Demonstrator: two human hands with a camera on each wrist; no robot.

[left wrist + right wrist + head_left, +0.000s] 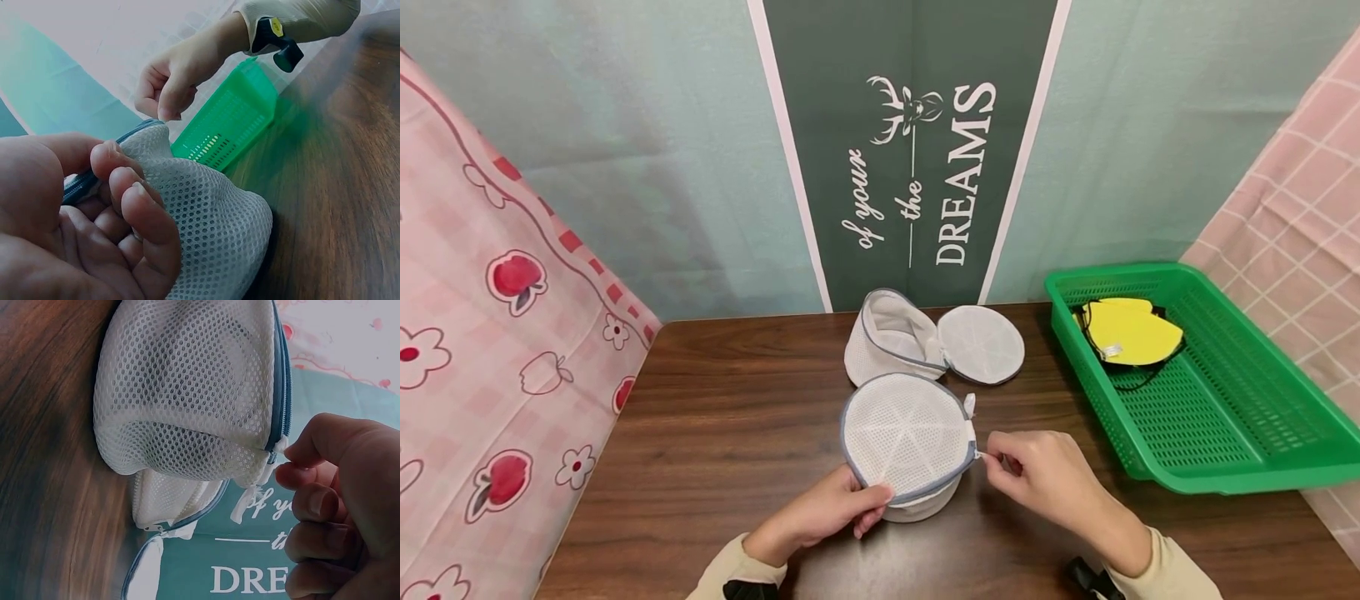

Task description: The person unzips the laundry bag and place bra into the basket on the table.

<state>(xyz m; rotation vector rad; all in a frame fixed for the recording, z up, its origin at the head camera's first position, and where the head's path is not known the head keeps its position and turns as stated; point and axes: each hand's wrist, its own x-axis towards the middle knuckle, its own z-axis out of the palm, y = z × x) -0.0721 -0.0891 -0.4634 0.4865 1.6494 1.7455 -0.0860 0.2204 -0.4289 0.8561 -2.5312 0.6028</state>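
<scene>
A round white mesh laundry bag [904,433] with a blue-grey zipper rim stands on the table, its lid lying over the top. My left hand [835,507] grips the near left rim, thumb on the lid and fingers beneath. At the right side, my right hand [1047,477] pinches the small white zipper pull [282,445] between thumb and forefinger. In the right wrist view the zipper runs along the rim up to that pull. Behind it sits a second mesh bag [863,354], unzipped, with its round lid [982,343] folded out to the right.
On the right stands a green plastic basket [1247,477], holding yellow fabric items [1131,332] with black cords. The brown wooden table [715,433] meets a printed green curtain [917,50] at the back. Pink patterned cloths hang on both sides.
</scene>
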